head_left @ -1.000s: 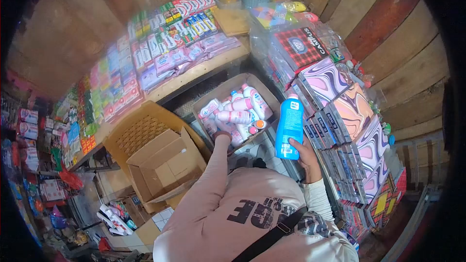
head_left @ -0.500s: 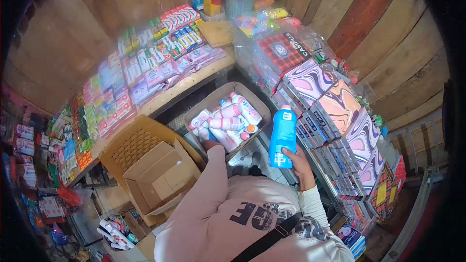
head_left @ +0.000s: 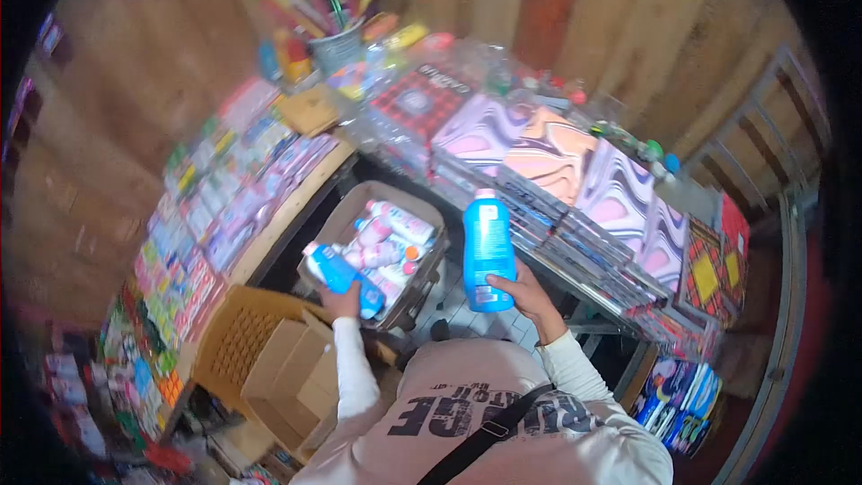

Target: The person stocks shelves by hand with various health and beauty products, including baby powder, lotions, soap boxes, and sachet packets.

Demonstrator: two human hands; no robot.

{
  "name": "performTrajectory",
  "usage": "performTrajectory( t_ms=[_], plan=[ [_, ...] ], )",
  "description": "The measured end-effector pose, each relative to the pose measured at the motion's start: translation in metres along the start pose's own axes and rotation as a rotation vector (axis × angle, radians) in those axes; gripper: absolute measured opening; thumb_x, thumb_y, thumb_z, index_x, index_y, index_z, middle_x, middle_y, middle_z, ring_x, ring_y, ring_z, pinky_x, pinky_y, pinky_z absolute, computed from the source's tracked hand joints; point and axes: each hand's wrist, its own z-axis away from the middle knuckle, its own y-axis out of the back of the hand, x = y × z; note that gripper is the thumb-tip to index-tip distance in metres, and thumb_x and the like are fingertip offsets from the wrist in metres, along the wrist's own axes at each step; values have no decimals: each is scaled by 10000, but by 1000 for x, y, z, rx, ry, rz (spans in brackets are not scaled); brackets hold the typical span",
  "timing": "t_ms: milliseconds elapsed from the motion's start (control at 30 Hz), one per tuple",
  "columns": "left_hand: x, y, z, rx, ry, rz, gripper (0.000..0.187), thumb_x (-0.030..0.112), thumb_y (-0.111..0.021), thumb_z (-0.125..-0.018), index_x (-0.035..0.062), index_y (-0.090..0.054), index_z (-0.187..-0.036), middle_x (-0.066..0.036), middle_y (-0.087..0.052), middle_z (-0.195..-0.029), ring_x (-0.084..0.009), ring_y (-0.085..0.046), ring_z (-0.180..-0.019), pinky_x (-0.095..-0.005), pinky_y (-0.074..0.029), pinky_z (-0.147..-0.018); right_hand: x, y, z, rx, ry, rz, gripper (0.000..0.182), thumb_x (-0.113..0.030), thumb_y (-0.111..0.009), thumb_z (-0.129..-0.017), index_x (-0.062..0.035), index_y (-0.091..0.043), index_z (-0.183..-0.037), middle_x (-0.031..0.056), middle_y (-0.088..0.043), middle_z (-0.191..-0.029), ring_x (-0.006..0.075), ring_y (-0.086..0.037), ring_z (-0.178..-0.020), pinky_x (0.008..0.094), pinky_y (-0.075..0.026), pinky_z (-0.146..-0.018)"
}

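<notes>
My right hand (head_left: 528,292) is closed around the lower part of a blue bottle (head_left: 488,238) with a pinkish cap, held upright with its printed label facing me. My left hand (head_left: 339,300) grips a second blue bottle (head_left: 334,268), which is tilted over the near left edge of a cardboard box (head_left: 411,196). Inside that box lie several white and pink bottles (head_left: 402,223), one showing an orange cap. The left hand's fingers are partly hidden by the bottle.
An empty cardboard box (head_left: 289,361) rests on a brown plastic chair (head_left: 220,332) at left. Small packaged goods (head_left: 193,233) cover the wooden counter beyond. On the right stand stacked books with swirl covers (head_left: 548,148). A bucket (head_left: 338,49) of colourful sticks stands at the back.
My left hand has come up from the box's edge with a blue bottle in it. The right hand still holds its bottle. The view has turned to the right.
</notes>
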Motion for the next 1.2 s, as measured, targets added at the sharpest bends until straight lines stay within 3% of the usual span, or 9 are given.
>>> performTrajectory(
  t_ms=[67,167,367,500,600,767,833,867,1200],
  plan=[
    [5,12,-6,-97,-91,151,689,150,-814,-671,-72,-518,-1252,-188,-646,-1138,-298,-654,-982,-410,-515,-902,-12,3,10,19,47,-38,596,-136,-761,-847,-31,-479,-1361,77,-632,-1220,158,-604,-1095,339,-481,-967],
    [66,19,15,-468,158,680,493,159,-725,-778,-30,-567,-1206,-131,-666,-1057,-248,-664,-907,-379,-540,-842,-32,15,32,78,133,-53,630,-113,-777,-826,-34,-464,-1368,79,-632,-1218,162,-608,-1099,344,-489,-962],
    [197,-45,136,-1312,298,1162,840,478,-695,-751,-12,-435,-1381,-248,-529,-1339,-434,-532,-1219,-602,-428,-1021,-71,37,96,299,380,101,658,-98,-792,-812,-21,-443,-1364,89,-622,-1217,180,-612,-1088,352,-497,-944],
    [209,-105,228,-1569,550,1146,859,480,-696,-701,-17,-459,-1361,-246,-543,-1327,-433,-536,-1206,-578,-418,-1052,-74,45,141,542,475,468,622,-183,-666,-927,3,-366,-1440,183,-514,-1374,257,-518,-1246,384,-404,-1053],
    [200,-138,260,-1615,505,1024,824,522,-687,-677,-9,-528,-1287,-224,-619,-1185,-365,-592,-1096,-521,-450,-1012,-86,57,187,565,453,570,620,-266,-476,-1033,3,-232,-1536,228,-346,-1527,291,-327,-1420,377,-251,-1157],
    [272,-151,349,-1938,596,1314,704,576,-628,-707,-10,-590,-1094,-174,-650,-961,-319,-602,-950,-442,-508,-856,-84,96,244,473,543,127,736,-210,-622,-972,-16,-197,-1541,159,-435,-1446,239,-420,-1336,366,-327,-1115],
    [257,-174,352,-1913,544,1072,728,573,-614,-715,-24,-597,-1130,-176,-672,-981,-319,-633,-931,-433,-526,-843,-96,96,263,454,580,59,794,-149,-692,-926,-38,-196,-1537,96,-461,-1400,193,-456,-1278,353,-373,-1077],
    [259,-180,359,-1947,491,960,729,564,-611,-719,-25,-594,-1149,-180,-675,-1001,-321,-643,-926,-432,-533,-839,-94,102,268,518,576,118,892,-175,-807,-829,-39,-234,-1499,70,-493,-1316,189,-480,-1225,350,-388,-1056],
    [332,-203,443,-2353,576,804,711,272,-696,-728,-42,-487,-1330,-210,-642,-1208,-352,-654,-1049,-465,-524,-960,-138,146,330,1171,811,312,964,-290,-818,-815,20,-219,-1505,157,-456,-1402,232,-433,-1311,379,-366,-1086]
  ],
)
